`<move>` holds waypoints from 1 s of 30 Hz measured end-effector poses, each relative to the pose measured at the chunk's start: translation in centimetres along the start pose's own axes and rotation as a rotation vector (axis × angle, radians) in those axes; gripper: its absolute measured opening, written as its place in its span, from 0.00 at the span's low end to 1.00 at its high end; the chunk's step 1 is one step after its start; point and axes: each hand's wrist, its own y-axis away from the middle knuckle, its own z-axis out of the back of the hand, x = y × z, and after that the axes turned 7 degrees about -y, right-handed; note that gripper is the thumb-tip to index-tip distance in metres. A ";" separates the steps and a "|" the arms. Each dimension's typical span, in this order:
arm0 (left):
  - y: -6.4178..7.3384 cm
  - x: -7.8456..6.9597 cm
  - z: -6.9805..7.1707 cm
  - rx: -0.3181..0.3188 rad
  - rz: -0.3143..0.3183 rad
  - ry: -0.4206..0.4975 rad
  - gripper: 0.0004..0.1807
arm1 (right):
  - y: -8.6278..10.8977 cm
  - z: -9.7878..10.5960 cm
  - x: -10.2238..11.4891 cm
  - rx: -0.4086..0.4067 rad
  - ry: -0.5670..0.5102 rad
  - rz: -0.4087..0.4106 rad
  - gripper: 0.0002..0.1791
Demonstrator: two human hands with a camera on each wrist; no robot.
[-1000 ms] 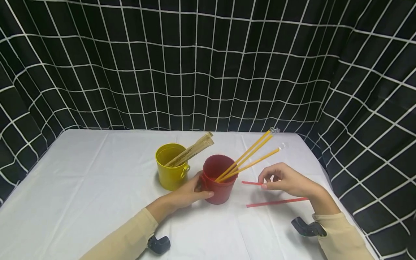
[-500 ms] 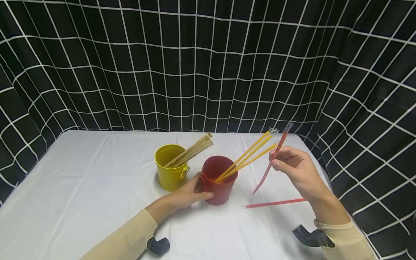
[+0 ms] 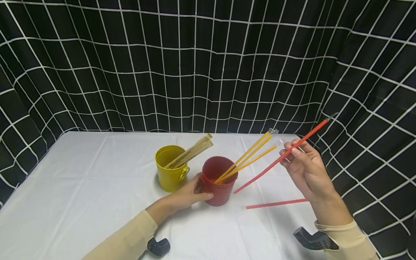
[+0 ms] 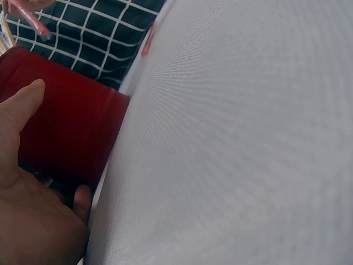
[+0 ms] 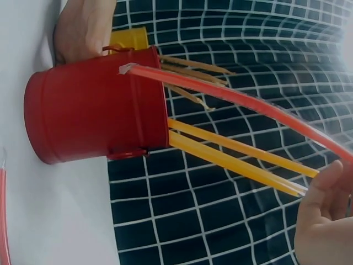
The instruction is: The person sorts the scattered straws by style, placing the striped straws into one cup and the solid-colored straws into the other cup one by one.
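My left hand (image 3: 186,195) grips the side of a small red bucket (image 3: 221,195), which stands upright on the table; in the left wrist view the thumb lies along its wall. Several yellow straws (image 3: 256,158) in clear wrap lean out of it to the right. To the right, my right hand (image 3: 307,169) pinches a red straw (image 3: 260,174) in clear wrap, held slanted above the table. Its lower end hangs near the bucket's right side, outside the rim, and the right wrist view shows it in front of the bucket's wall.
Another red straw (image 3: 276,204) lies on the white tablecloth (image 3: 97,187) below the right hand. Left of the red bucket stands a yellow bucket (image 3: 170,178) with several brown paper-wrapped sticks (image 3: 191,152). A black grid-patterned curtain (image 3: 188,65) encloses the back and sides.
My right hand has lifted the red straw off the table, raised it and moved right, tilting the straw's lower end toward the red bucket. The left hand stays on the bucket.
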 end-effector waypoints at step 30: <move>0.1 -0.2 0.0 0.007 -0.026 0.000 0.47 | 0.0 0.0 0.8 -0.105 -0.165 0.032 0.17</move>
